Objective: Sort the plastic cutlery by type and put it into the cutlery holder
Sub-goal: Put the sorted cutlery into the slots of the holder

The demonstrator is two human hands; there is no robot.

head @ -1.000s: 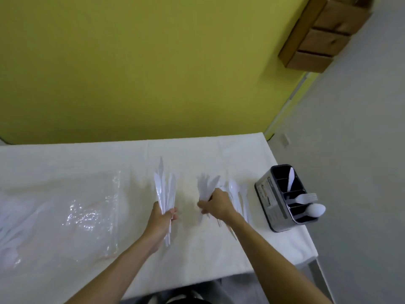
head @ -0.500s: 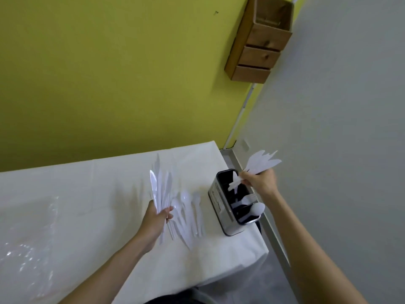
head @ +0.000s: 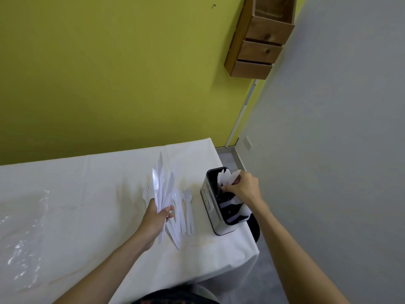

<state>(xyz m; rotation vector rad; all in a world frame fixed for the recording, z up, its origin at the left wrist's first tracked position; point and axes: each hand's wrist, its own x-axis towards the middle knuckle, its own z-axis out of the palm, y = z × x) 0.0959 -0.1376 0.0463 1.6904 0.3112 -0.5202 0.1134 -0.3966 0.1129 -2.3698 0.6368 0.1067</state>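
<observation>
Head view: where's the cutlery now?
— I see my right hand pinching white pieces in the cutlery holder's far compartment. My left hand grips fanned knives over the worktop, with spoons lying beside.

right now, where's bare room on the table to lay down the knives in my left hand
Widest: white tablecloth between the crinkled clear plastic sheet and your left hand. Also the far strip along the yellow wall. Crowded: loose white plastic cutlery fills the gap to the black-and-silver cutlery holder.
</observation>
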